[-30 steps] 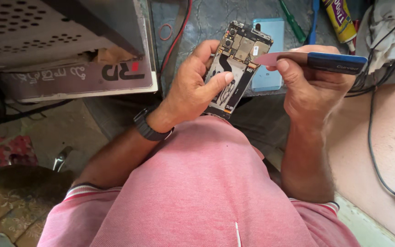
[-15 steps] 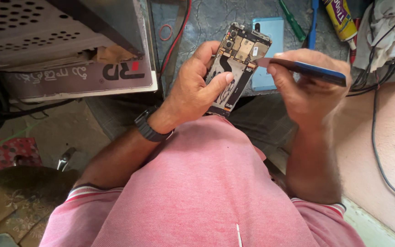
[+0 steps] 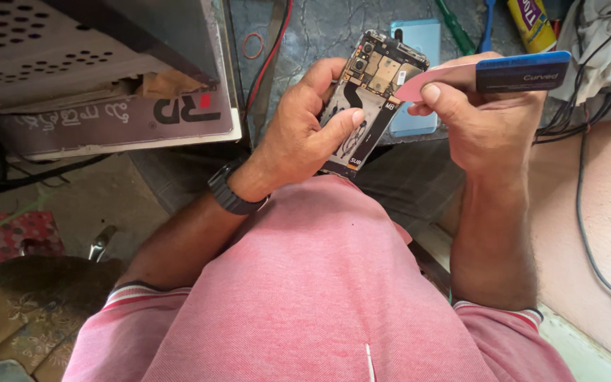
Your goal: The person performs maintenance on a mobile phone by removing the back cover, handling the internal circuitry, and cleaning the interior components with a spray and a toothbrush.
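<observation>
Grey marbled worktop (image 3: 334,28) is lying far; left hand (image 3: 298,138) is gripping an opened phone (image 3: 369,99), right hand (image 3: 486,117) is pinching a blue pry tool (image 3: 493,74).

A grey sign board (image 3: 118,124) with white and black lettering and a small red mark leans under a perforated metal case at upper left. A yellow tube (image 3: 532,21) with a purple label lies at the counter's top edge.

Flat blue-handled tool (image 3: 489,74) in right hand (image 3: 486,120) now level again, off the opened phone (image 3: 369,92).
</observation>
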